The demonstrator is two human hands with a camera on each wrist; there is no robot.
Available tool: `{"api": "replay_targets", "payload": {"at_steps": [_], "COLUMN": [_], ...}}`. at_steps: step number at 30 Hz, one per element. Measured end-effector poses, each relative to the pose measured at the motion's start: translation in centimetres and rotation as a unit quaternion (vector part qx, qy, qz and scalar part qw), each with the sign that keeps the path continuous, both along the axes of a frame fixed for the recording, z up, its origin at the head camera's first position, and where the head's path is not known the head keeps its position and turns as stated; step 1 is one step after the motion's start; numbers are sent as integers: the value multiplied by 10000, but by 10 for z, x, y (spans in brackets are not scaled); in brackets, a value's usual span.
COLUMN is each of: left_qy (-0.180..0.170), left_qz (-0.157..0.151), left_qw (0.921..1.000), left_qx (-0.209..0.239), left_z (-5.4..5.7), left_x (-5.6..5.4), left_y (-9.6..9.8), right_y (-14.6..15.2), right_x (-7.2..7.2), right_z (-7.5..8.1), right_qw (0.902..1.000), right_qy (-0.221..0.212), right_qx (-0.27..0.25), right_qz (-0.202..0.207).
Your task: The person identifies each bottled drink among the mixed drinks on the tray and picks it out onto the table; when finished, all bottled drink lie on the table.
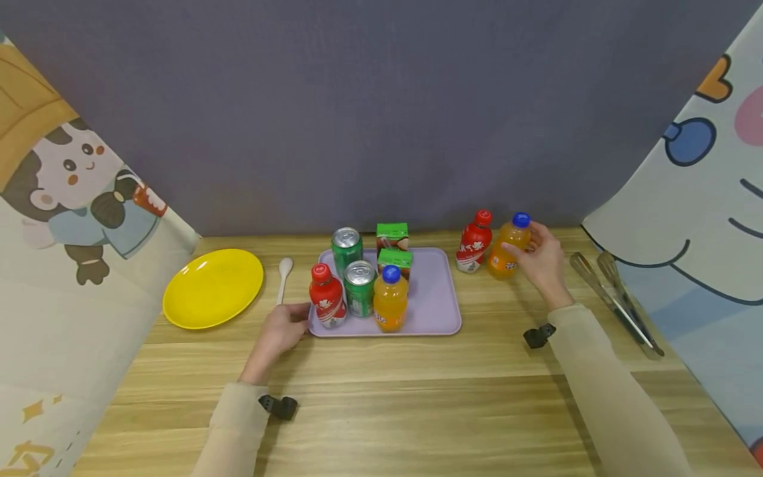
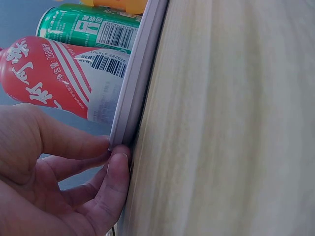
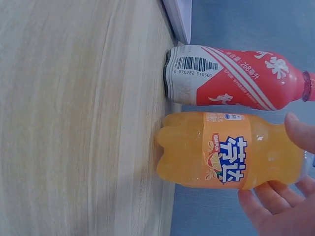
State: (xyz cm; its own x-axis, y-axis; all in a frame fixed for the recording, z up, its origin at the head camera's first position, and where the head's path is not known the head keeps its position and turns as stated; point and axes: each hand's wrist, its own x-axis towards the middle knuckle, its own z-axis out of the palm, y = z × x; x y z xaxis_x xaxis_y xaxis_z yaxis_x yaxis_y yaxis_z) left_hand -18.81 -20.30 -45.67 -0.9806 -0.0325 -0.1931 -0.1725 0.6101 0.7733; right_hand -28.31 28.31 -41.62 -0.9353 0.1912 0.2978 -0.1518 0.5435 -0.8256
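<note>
My left hand point(image 1: 283, 329) pinches the near left corner of a lilac tray point(image 1: 435, 308), thumb on the rim and fingers against its outer edge in the left wrist view. On the tray stand a red-capped bottle point(image 1: 327, 301), two green cans point(image 1: 360, 291), juice boxes point(image 1: 396, 258) and an orange soda bottle point(image 1: 390, 305) with a blue cap. To the tray's right, my right hand point(image 1: 541, 265) grips a second orange soda bottle point(image 3: 226, 150) around its upper part, thumb on one side and fingers on the other. Beside it stands another red bottle point(image 3: 236, 78), upright.
A yellow plate point(image 1: 213, 289) lies at the left, with a white spoon point(image 1: 284, 271) between it and the tray. Metal tongs point(image 1: 620, 305) lie at the far right. A grey backdrop point(image 1: 381, 119) rises behind the wooden table point(image 1: 381, 411).
</note>
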Motion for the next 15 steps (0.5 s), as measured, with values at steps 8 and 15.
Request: {"api": "replay_targets", "payload": {"at_steps": [8,15], "left_qy": [88,102], "left_qz": [-41,-11], "left_qw": [10000,9999], "left_qx": [-6,26], "left_z": [-1,0], "left_x": [0,0], "left_y": [-1,-1], "right_y": [1,3], "right_x": [-1,-2], "right_z": [-1,-7], "right_qw": [10000,9998], "right_qy": [-47,56], "right_qx": [-71,-143], "right_qz": [8,96]}}
